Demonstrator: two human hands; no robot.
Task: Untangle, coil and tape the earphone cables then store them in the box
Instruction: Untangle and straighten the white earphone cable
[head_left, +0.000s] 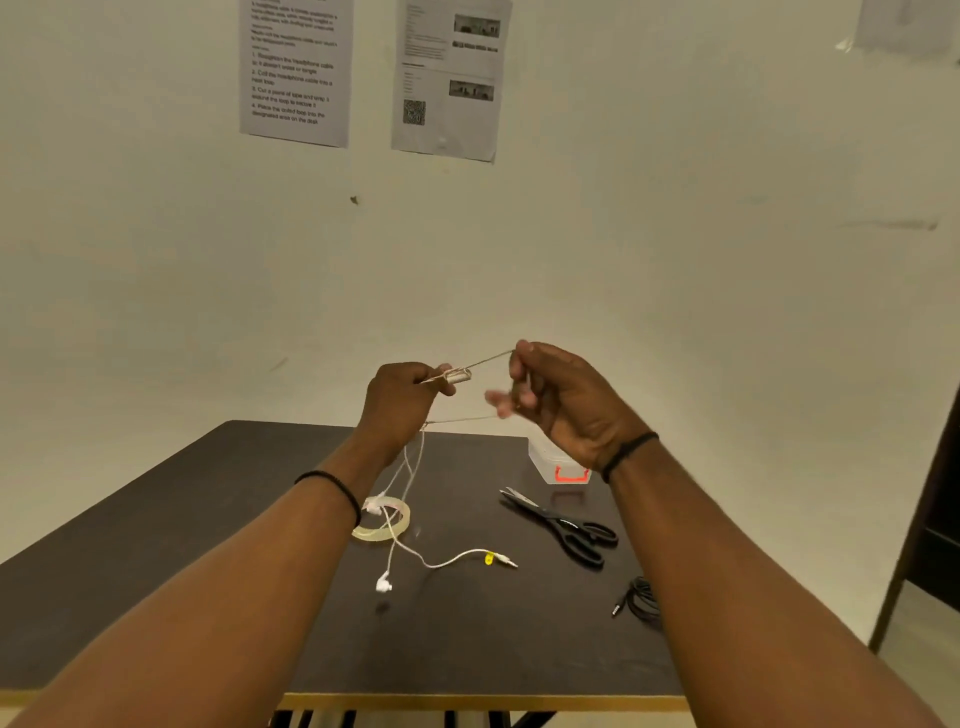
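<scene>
thin white earphone cable (415, 480) is stretched between both raised hands at frame centre, its earbud and plug dangling to the dark table (208, 519). left hand (397, 402) grips it with curled fingers; right hand (556, 397) pinches it. clear tape roll (382, 522), black scissors (563, 525), clear box (558, 465) lie below.
</scene>
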